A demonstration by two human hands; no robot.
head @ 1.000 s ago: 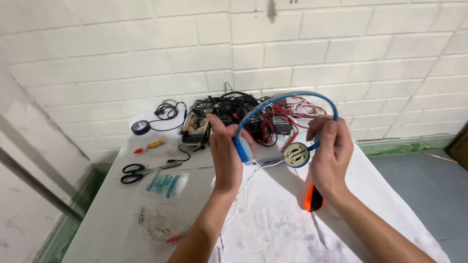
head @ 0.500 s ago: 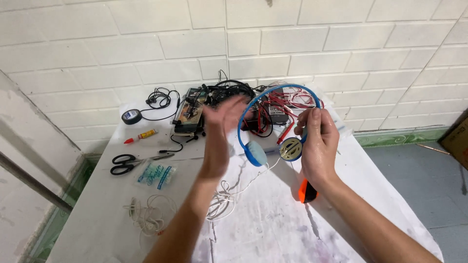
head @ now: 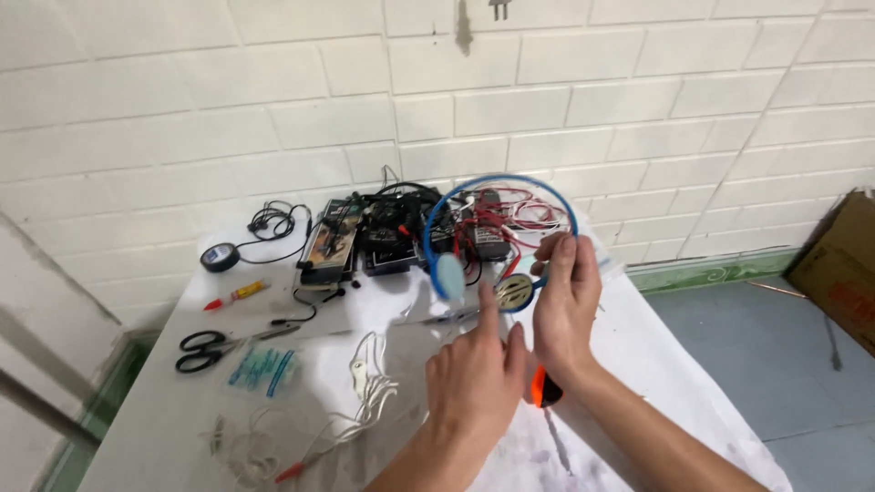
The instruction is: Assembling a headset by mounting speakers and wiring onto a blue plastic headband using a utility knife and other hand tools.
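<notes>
R hand [head: 565,305]: we pinch blue headphones [head: 497,232] at open earcup [head: 513,292].
L hand [head: 474,378]: fingers spread, index up at 12 toward earcup, holding nothing.
Scissors [head: 205,349]: 9 o'clock on table [head: 155,419].

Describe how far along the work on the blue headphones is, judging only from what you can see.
Done: one earpiece is stripped to its bare speaker. In hand: the right hand holds the blue headphones up, while the left hand points a finger at them. Left: the other earpiece is still covered, and the scissors and tape roll lie untouched.
</notes>
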